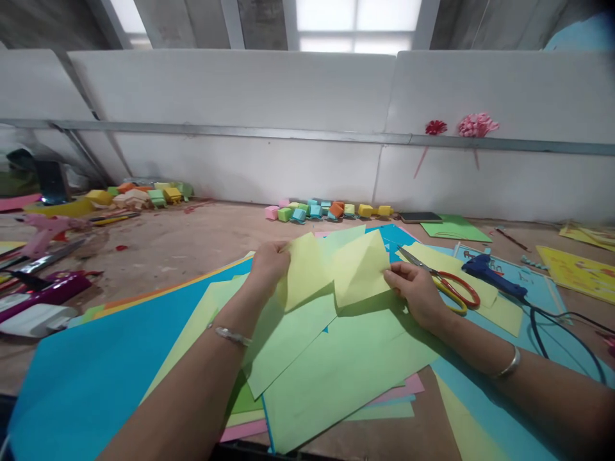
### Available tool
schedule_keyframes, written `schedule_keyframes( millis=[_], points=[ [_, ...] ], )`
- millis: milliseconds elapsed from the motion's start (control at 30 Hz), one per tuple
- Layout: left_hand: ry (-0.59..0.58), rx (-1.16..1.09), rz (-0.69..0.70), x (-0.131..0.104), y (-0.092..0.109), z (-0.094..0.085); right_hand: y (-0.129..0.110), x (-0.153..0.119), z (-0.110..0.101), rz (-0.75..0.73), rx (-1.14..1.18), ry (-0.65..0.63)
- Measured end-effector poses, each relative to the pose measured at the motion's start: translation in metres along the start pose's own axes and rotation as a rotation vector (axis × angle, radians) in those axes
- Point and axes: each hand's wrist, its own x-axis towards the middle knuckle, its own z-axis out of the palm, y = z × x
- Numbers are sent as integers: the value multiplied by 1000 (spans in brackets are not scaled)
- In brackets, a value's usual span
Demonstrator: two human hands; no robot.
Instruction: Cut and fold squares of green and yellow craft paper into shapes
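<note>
My left hand (270,264) pinches the left edge of a pale yellow paper piece (306,272). Between the thumb and fingers of my right hand (414,288) is the right edge of another yellow paper piece (361,270), which shows a crease. The two pieces meet or overlap near the middle, above light green sheets (346,365). Blue paper (106,358) spreads out beneath on the left. Just right of my right hand lie scissors with red and yellow handles (456,289), on yellow paper.
A blue glue gun (494,275) with a black cable lies at right. Small folded paper shapes (336,209) line the back. At left are a pink glue gun (45,234), a white plug (38,320) and more folded shapes (158,195). A dark phone (420,218) lies behind.
</note>
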Motion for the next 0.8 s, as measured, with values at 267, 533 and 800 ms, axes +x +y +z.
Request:
schedule_keyframes(
  millis=[267, 533, 800],
  points=[
    [194, 189, 478, -17, 7, 17, -5, -4, 3, -54, 84, 15],
    [-258, -493, 6, -31, 8, 30, -3, -5, 2, -160, -39, 38],
    [-226, -817, 54, -30, 12, 27, 0, -14, 1, -718, -375, 52]
  ],
)
